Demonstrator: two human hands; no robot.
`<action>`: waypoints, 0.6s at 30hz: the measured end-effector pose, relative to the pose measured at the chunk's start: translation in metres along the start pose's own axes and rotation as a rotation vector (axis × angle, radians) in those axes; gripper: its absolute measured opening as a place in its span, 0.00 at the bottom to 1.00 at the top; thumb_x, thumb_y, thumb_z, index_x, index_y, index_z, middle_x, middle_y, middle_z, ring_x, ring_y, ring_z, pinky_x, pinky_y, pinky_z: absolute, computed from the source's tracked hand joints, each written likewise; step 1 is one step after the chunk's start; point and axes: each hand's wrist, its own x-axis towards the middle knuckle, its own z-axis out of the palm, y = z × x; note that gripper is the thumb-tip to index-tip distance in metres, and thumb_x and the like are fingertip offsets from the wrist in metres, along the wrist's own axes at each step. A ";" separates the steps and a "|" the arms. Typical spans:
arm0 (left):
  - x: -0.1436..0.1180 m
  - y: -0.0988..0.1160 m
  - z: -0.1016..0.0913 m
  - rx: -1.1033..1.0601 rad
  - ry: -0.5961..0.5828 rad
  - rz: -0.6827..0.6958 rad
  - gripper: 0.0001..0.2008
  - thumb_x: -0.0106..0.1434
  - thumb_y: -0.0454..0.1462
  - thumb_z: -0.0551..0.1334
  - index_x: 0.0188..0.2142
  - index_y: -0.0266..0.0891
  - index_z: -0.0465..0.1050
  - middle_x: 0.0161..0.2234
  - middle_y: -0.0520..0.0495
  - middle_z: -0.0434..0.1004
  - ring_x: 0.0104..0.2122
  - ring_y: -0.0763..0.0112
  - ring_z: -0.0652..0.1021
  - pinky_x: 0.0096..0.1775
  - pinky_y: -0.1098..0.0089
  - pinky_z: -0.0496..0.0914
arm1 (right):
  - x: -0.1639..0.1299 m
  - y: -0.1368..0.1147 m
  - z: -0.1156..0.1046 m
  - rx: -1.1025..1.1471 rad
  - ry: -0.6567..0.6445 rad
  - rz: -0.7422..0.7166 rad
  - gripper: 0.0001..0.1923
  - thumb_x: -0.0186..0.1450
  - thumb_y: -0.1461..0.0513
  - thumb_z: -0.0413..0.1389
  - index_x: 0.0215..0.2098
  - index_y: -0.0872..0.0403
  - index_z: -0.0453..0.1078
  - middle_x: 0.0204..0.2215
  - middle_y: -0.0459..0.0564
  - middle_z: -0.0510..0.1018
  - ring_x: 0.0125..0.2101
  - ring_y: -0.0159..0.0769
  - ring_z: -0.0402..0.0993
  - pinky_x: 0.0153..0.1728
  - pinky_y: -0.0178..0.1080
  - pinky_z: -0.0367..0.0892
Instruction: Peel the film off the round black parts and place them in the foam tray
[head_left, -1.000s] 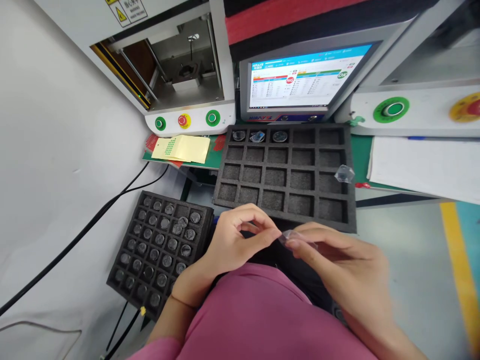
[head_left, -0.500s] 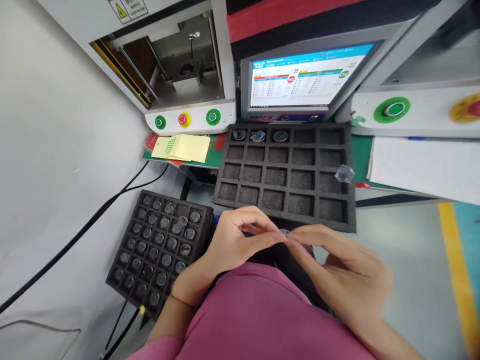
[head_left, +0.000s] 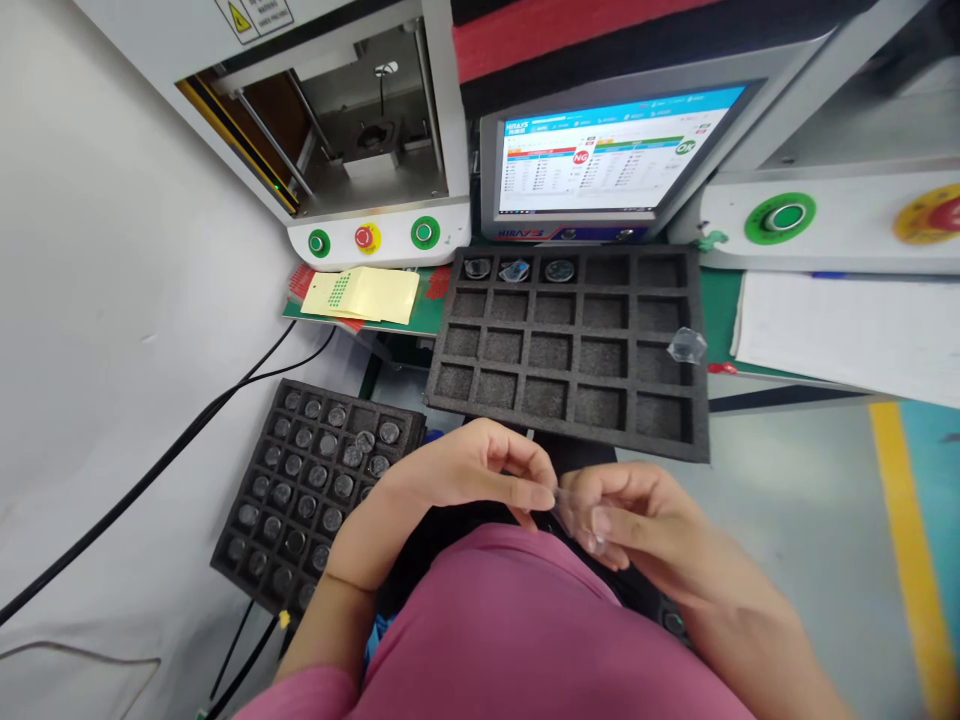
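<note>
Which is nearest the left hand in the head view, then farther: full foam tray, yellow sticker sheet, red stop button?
1. Full foam tray, just left of the left hand.
2. Yellow sticker sheet, beyond, on the green mat.
3. Red stop button, farthest, on the machine front.

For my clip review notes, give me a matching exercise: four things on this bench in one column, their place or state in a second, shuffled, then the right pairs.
Things:
1. large foam tray
2. small foam tray
3. yellow sheets
4. monitor

Places or states:
A. nearly every cell holds a round part
B. lit, showing a red and a green badge
C. lying below the machine's green and red buttons
D. only three filled cells, all in the far row

Pairs: 1-D, 2-A, 3-C, 4-B
</note>
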 end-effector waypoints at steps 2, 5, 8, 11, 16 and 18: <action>0.003 -0.002 0.000 -0.058 0.028 0.015 0.19 0.48 0.48 0.74 0.24 0.36 0.74 0.23 0.53 0.71 0.24 0.77 0.73 0.29 0.73 0.72 | 0.000 0.000 0.000 0.020 0.012 -0.015 0.18 0.57 0.52 0.67 0.20 0.56 0.74 0.14 0.44 0.68 0.13 0.23 0.57 0.14 0.28 0.55; 0.003 -0.004 0.005 -0.049 0.185 0.147 0.19 0.46 0.49 0.75 0.25 0.35 0.77 0.25 0.51 0.73 0.25 0.75 0.75 0.30 0.74 0.72 | -0.001 0.000 0.000 -0.035 0.174 -0.147 0.13 0.58 0.56 0.67 0.21 0.55 0.76 0.16 0.45 0.71 0.15 0.24 0.61 0.16 0.28 0.60; 0.002 -0.006 0.011 0.072 0.304 0.256 0.15 0.47 0.45 0.75 0.28 0.36 0.80 0.29 0.49 0.76 0.29 0.74 0.76 0.31 0.75 0.70 | -0.001 0.000 0.000 -0.115 0.286 -0.238 0.10 0.58 0.58 0.66 0.22 0.54 0.77 0.17 0.46 0.73 0.16 0.25 0.64 0.16 0.28 0.62; 0.002 -0.007 0.017 0.127 0.379 0.266 0.09 0.49 0.40 0.75 0.29 0.38 0.82 0.31 0.48 0.78 0.31 0.73 0.76 0.31 0.75 0.69 | -0.001 0.000 0.000 -0.108 0.263 -0.196 0.09 0.58 0.59 0.67 0.22 0.53 0.78 0.18 0.47 0.75 0.16 0.25 0.65 0.16 0.27 0.62; 0.006 -0.007 0.018 0.048 0.401 0.197 0.09 0.46 0.38 0.76 0.27 0.37 0.81 0.27 0.49 0.78 0.28 0.73 0.76 0.30 0.75 0.67 | 0.000 0.001 0.000 -0.040 0.253 -0.130 0.12 0.56 0.57 0.68 0.20 0.54 0.77 0.17 0.47 0.73 0.14 0.24 0.61 0.15 0.28 0.59; 0.008 -0.007 0.017 0.012 0.367 0.178 0.10 0.45 0.39 0.76 0.25 0.36 0.80 0.25 0.50 0.77 0.26 0.75 0.75 0.30 0.74 0.68 | 0.001 0.001 0.000 -0.037 0.257 -0.113 0.13 0.55 0.56 0.68 0.20 0.55 0.77 0.17 0.47 0.73 0.13 0.23 0.59 0.14 0.28 0.57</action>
